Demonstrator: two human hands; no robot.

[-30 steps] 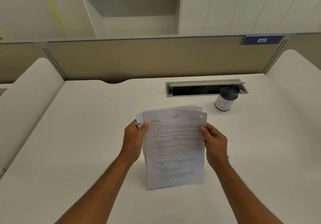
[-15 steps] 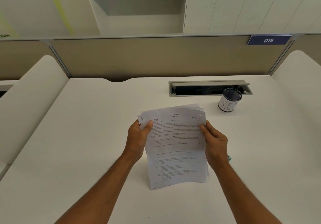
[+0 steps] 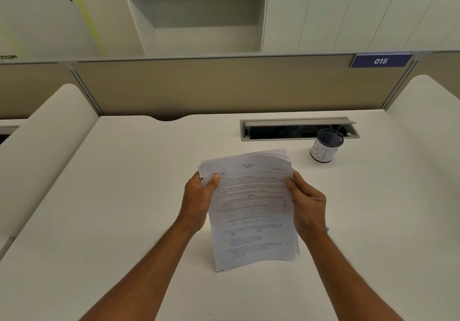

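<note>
A stack of printed paper sheets [image 3: 251,211] stands nearly upright on its lower edge on the white desk [image 3: 124,196], in the middle of the view. My left hand [image 3: 199,198] grips the stack's left edge, thumb on the front page. My right hand [image 3: 307,203] grips the right edge the same way. The sheets fan out slightly at the top, and the top right corner curls back.
A small cup with a dark mesh rim and a handwritten white label [image 3: 326,146] stands at the back right, in front of an open cable tray slot [image 3: 296,129]. A beige partition [image 3: 224,84] with a blue "015" sign [image 3: 380,61] closes off the back of the desk.
The top of the stack has bowed and its upper right corner has curled back. Both hands keep their hold in nearly the same place.
</note>
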